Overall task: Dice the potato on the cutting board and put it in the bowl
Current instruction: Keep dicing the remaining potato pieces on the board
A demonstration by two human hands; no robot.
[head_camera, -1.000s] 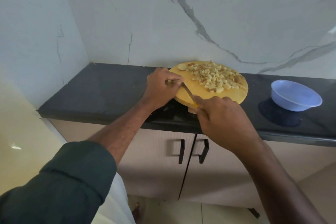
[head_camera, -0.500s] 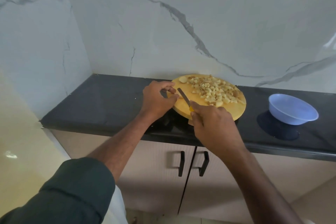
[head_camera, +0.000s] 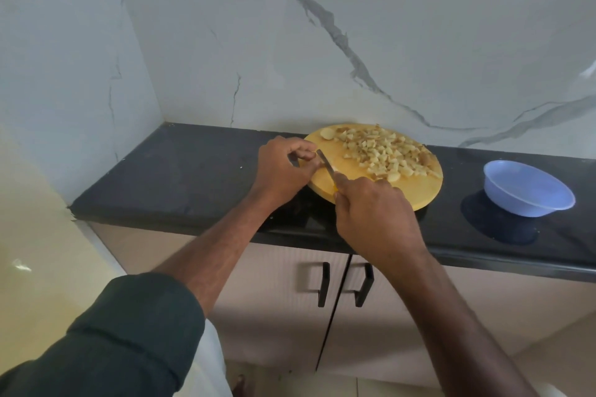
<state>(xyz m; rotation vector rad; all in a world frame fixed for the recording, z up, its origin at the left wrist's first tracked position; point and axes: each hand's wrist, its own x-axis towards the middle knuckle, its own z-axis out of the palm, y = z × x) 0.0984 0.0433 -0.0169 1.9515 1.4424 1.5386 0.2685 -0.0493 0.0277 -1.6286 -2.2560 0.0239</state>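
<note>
A round yellow cutting board point(head_camera: 416, 192) lies on the black counter. A heap of diced potato point(head_camera: 383, 151) covers the board's far half, with one larger slice point(head_camera: 327, 134) at the back left. My left hand point(head_camera: 283, 167) sits at the board's left edge, its fingers curled round a small potato piece that is mostly hidden. My right hand point(head_camera: 374, 216) grips a yellow-handled knife, and the knife's blade point(head_camera: 325, 163) points up-left against the left fingertips. An empty light blue bowl point(head_camera: 529, 188) stands to the right, apart from the board.
The black counter point(head_camera: 193, 171) runs into a marble-walled corner at the left. Cabinet doors with two black handles point(head_camera: 343, 284) are below the counter's front edge. My dark sleeve fills the lower left.
The view has tilted upward, so everything sits lower in frame. Both hands stay at the board's left edge, and the knife blade has shifted slightly against the left fingers.
</note>
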